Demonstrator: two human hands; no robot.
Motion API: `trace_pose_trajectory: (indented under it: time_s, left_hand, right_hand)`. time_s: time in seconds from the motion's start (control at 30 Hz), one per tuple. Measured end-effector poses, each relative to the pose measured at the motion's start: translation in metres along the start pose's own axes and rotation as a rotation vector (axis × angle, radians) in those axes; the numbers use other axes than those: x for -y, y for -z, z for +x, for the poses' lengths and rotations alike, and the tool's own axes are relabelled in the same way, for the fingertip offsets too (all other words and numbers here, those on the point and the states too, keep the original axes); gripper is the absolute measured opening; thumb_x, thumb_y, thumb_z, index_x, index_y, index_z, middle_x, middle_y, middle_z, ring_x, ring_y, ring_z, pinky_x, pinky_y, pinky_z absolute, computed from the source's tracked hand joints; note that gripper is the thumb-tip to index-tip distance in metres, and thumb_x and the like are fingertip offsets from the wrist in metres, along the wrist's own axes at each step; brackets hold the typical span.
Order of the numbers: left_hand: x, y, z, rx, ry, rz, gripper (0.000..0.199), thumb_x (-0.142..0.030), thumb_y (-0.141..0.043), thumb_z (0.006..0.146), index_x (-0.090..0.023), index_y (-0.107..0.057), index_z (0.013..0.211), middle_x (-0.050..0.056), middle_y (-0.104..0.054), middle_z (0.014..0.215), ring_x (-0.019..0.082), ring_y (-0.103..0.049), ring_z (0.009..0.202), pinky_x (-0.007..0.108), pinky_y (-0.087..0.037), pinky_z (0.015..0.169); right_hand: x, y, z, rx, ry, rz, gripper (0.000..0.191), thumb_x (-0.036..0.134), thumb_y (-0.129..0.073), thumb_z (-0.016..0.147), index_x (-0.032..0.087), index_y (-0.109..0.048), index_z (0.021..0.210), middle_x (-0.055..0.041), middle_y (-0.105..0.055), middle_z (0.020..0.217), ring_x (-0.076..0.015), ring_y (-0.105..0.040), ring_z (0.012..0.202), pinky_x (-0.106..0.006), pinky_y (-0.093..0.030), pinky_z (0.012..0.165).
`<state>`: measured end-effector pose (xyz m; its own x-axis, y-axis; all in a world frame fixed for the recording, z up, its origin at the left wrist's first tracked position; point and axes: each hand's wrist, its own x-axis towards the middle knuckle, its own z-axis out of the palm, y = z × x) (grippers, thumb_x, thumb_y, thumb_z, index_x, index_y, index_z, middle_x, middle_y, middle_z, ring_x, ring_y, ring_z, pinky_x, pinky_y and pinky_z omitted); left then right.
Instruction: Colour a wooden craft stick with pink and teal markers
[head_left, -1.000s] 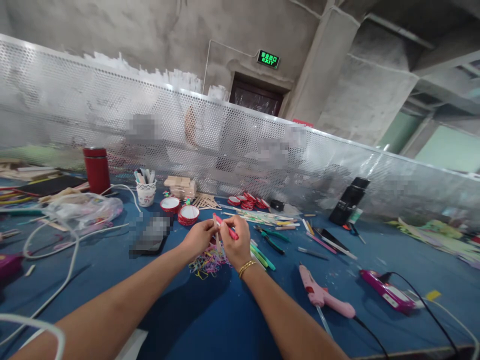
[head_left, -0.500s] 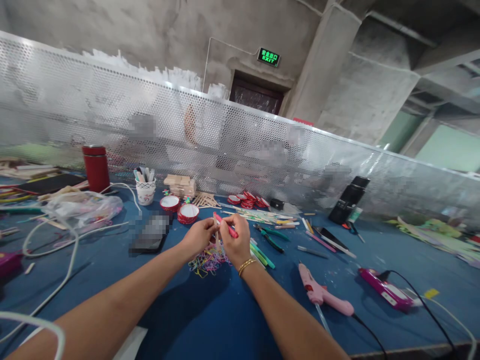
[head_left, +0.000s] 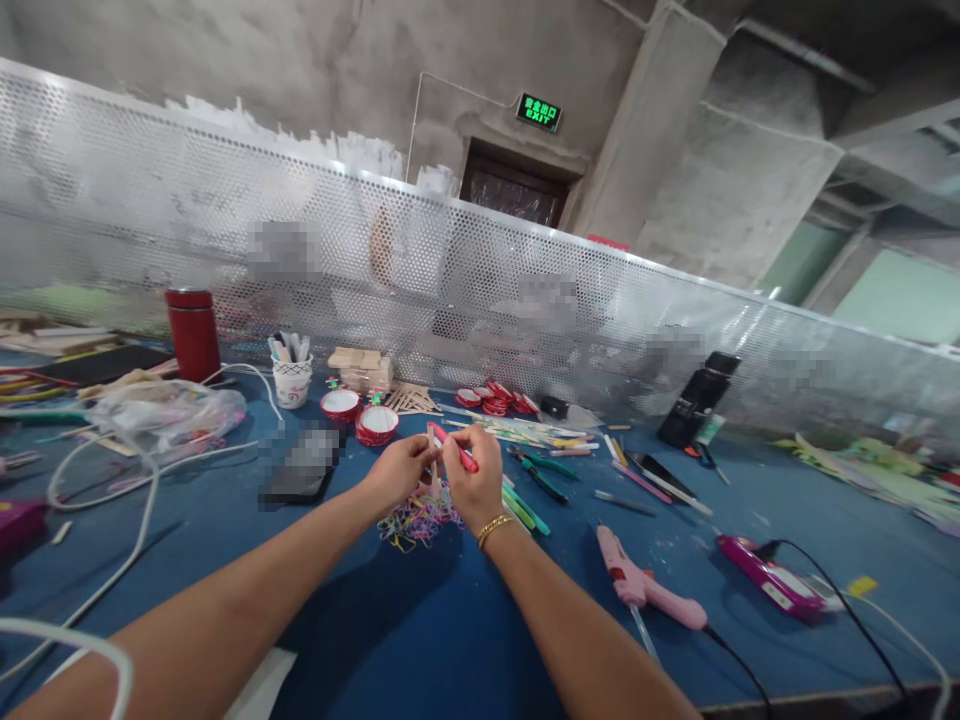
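Between the fingers of my left hand (head_left: 405, 468) stands a thin wooden stick (head_left: 433, 478), held nearly upright. My right hand (head_left: 474, 474) is closed round a pink marker pen (head_left: 466, 460), whose upper end lies close against the stick. Whether the pen tip touches the wood I cannot make out. Below both hands lies a tangled heap of coloured rubber bands (head_left: 414, 522). Several green and teal markers (head_left: 526, 508) rest just right of my right hand.
Left of my hands lie a phone (head_left: 304, 465) and round red-rimmed tins (head_left: 376, 426). Pliers (head_left: 541, 476) and a pink glue gun (head_left: 645, 585) are on the right. A paper cup of pens (head_left: 291, 380) and a red flask (head_left: 193, 335) stand at the back left.
The stick and pen have shifted very slightly in my hands, and my right hand has moved a touch to the right. Everything else on the table lies as before.
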<state>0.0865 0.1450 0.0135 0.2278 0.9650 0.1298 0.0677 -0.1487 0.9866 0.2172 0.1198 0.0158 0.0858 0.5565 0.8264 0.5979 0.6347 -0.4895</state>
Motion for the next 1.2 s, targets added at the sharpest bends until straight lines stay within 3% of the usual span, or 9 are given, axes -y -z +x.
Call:
trace_pose_trajectory:
  time_s: [0.33, 0.57, 0.9, 1.07, 1.2]
  left_hand:
    - [0.006, 0.001, 0.004, -0.001, -0.007, -0.015, 0.027, -0.042, -0.066, 0.074, -0.016, -0.058, 0.070, -0.001, -0.057, 0.058, 0.009, -0.047, 0.048, 0.021, -0.033, 0.047]
    - [-0.003, 0.002, 0.004, -0.071, -0.069, -0.007, 0.016, -0.025, -0.053, 0.080, -0.016, -0.057, 0.067, 0.001, -0.063, 0.059, 0.010, -0.051, 0.051, 0.022, -0.037, 0.053]
    - [-0.017, -0.004, -0.009, -0.056, 0.133, -0.045, 0.014, -0.018, -0.046, 0.088, -0.017, -0.051, 0.076, -0.002, -0.058, 0.054, 0.007, -0.043, 0.039, 0.018, -0.026, 0.040]
    - [-0.011, -0.006, -0.008, -0.070, 0.157, -0.040, 0.009, -0.015, -0.044, 0.090, -0.018, -0.052, 0.088, -0.005, -0.055, 0.052, 0.008, -0.046, 0.038, 0.018, -0.031, 0.041]
    - [-0.004, -0.007, -0.005, -0.018, 0.105, -0.017, 0.011, -0.015, -0.042, 0.091, -0.018, -0.051, 0.086, -0.004, -0.055, 0.054, 0.007, -0.045, 0.038, 0.018, -0.031, 0.039]
  right_hand:
    - [-0.004, 0.000, 0.000, -0.005, -0.035, -0.032, 0.011, 0.026, -0.053, 0.087, 0.020, -0.057, 0.078, -0.0010, -0.064, 0.073, -0.0179, -0.056, 0.074, -0.033, -0.040, 0.079]
    - [-0.007, 0.002, 0.002, 0.021, 0.010, -0.011, 0.017, 0.027, -0.051, 0.091, 0.021, -0.066, 0.096, -0.0026, -0.071, 0.087, -0.0181, -0.062, 0.081, -0.034, -0.041, 0.084]
    - [-0.004, -0.001, -0.001, 0.009, 0.011, -0.028, 0.013, 0.027, -0.056, 0.085, 0.020, -0.065, 0.089, -0.0039, -0.070, 0.081, -0.0197, -0.062, 0.078, -0.036, -0.042, 0.084]
    - [-0.001, -0.003, -0.004, 0.018, -0.047, -0.002, 0.011, 0.028, -0.056, 0.085, 0.020, -0.062, 0.086, -0.0028, -0.068, 0.078, -0.0189, -0.060, 0.075, -0.035, -0.043, 0.082]
    - [-0.004, -0.004, -0.003, 0.008, -0.037, -0.007, 0.010, 0.028, -0.057, 0.084, 0.020, -0.061, 0.086, -0.0030, -0.068, 0.079, -0.0191, -0.061, 0.076, -0.035, -0.043, 0.082]
